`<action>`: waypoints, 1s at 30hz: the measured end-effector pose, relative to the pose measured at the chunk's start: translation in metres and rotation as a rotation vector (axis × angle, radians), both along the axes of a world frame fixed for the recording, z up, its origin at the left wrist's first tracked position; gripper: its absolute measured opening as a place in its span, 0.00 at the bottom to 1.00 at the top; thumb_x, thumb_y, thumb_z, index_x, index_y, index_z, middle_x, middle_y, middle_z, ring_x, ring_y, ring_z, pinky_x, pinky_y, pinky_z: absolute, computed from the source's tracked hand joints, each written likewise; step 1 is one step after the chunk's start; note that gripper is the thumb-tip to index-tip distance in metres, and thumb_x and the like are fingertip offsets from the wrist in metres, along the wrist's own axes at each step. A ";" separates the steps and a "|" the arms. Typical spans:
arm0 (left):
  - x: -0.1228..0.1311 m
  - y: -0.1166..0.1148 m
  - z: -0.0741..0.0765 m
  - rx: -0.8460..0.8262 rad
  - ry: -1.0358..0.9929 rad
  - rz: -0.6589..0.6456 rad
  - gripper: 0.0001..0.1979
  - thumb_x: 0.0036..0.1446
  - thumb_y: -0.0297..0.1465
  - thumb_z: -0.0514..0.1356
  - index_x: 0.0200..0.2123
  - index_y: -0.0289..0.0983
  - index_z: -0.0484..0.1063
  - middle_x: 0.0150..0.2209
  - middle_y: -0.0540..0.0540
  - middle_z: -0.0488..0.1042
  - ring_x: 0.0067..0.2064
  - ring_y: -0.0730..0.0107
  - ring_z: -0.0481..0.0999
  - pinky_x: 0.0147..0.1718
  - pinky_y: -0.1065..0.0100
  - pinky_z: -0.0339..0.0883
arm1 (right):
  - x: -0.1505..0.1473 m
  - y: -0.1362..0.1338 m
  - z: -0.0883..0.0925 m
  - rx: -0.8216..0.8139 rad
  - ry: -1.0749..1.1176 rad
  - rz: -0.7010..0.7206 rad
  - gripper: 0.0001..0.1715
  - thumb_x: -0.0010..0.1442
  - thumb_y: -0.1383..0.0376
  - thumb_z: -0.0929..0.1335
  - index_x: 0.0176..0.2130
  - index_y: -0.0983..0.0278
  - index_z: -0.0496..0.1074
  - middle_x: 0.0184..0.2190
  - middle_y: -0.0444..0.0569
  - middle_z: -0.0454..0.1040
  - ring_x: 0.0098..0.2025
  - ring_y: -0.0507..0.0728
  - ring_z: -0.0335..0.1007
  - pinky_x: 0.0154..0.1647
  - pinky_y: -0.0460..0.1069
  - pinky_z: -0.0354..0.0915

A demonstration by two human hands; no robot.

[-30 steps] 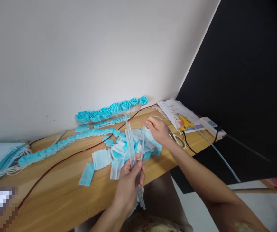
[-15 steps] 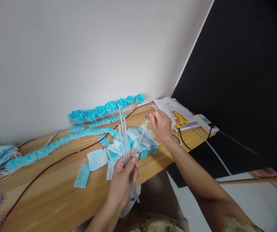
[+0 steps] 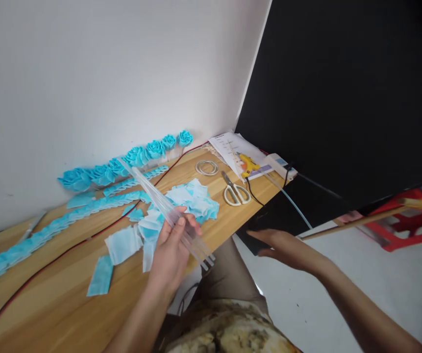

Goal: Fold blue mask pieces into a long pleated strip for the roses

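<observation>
A bundle of several clear glue sticks [image 3: 159,201] is gripped in my left hand [image 3: 174,235], tilted up to the left above the table's front part. Behind and below the sticks lies a pile of blue-and-white fabric pieces [image 3: 196,198], partly covered by them. My right hand [image 3: 282,247] is past the table's front edge, thumb and fingers apart, with nothing seen in it. White-handled scissors [image 3: 235,193] rest on the table between the pile and the yellow glue gun [image 3: 248,165].
Blue fabric roses [image 3: 136,156] line the wall, with pleated blue strips [image 3: 67,223] before them. A red-black cable [image 3: 89,239] crosses the wooden table [image 3: 49,314]. Coiled cord [image 3: 207,167], printed paper [image 3: 220,144] and a white power strip [image 3: 279,165] lie at right. A red stool [image 3: 402,230] stands beyond.
My right hand has moved from over the table, near one stick's tip, down past the front edge. The sticks now lean left, closer together. The view has turned right, uncovering the scissors.
</observation>
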State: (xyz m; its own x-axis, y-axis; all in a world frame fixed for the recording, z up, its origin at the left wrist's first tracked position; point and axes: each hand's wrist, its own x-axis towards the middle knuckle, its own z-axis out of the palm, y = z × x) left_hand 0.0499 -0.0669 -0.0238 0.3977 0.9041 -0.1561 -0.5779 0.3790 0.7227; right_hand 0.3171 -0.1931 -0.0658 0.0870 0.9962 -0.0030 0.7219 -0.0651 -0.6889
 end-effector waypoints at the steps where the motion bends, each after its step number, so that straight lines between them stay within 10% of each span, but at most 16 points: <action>1: 0.005 -0.002 0.000 0.006 -0.005 -0.016 0.19 0.52 0.37 0.74 0.43 0.39 0.72 0.32 0.52 0.75 0.34 0.70 0.77 0.39 0.66 0.69 | -0.015 0.005 0.002 -0.033 0.125 0.056 0.24 0.59 0.50 0.74 0.54 0.52 0.81 0.50 0.54 0.82 0.50 0.66 0.79 0.51 0.59 0.73; 8: 0.008 -0.015 -0.004 0.120 0.198 -0.002 0.20 0.55 0.43 0.71 0.43 0.40 0.70 0.37 0.48 0.77 0.38 0.65 0.78 0.37 0.67 0.71 | -0.114 0.043 0.008 -0.011 0.757 0.242 0.32 0.69 0.47 0.65 0.68 0.52 0.66 0.67 0.52 0.68 0.58 0.62 0.73 0.53 0.56 0.72; 13: -0.002 -0.010 0.016 0.489 0.477 0.008 0.12 0.63 0.41 0.65 0.40 0.39 0.75 0.36 0.45 0.78 0.40 0.63 0.77 0.44 0.66 0.68 | -0.128 0.069 0.019 0.061 0.600 0.310 0.22 0.67 0.50 0.68 0.55 0.56 0.76 0.49 0.50 0.79 0.55 0.64 0.73 0.60 0.59 0.66; 18: 0.003 0.014 0.041 0.815 0.621 -0.094 0.10 0.66 0.37 0.60 0.41 0.38 0.78 0.41 0.42 0.79 0.46 0.58 0.77 0.50 0.65 0.64 | -0.116 0.107 0.029 0.305 0.466 0.280 0.27 0.70 0.44 0.61 0.46 0.61 0.76 0.51 0.54 0.76 0.56 0.64 0.70 0.61 0.59 0.64; 25: 0.004 0.016 -0.017 0.890 0.805 -0.130 0.14 0.70 0.35 0.52 0.52 0.37 0.72 0.51 0.40 0.78 0.55 0.58 0.76 0.58 0.58 0.65 | -0.121 0.105 -0.023 0.202 0.420 0.299 0.32 0.73 0.44 0.56 0.45 0.65 0.73 0.44 0.57 0.79 0.46 0.62 0.75 0.51 0.58 0.70; 30: -0.003 0.018 -0.024 0.948 0.897 -0.056 0.22 0.71 0.41 0.52 0.60 0.35 0.69 0.59 0.35 0.74 0.62 0.53 0.72 0.63 0.51 0.63 | -0.110 0.108 -0.008 0.202 0.401 0.319 0.29 0.72 0.44 0.57 0.43 0.63 0.71 0.40 0.53 0.79 0.44 0.60 0.76 0.48 0.55 0.70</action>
State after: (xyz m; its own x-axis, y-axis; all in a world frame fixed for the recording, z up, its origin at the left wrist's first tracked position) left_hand 0.0473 -0.0494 -0.0477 0.5286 0.7940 0.3001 0.2420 -0.4798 0.8433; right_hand 0.2067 -0.0853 -0.0738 -0.1884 0.9571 0.2202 0.3622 0.2761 -0.8903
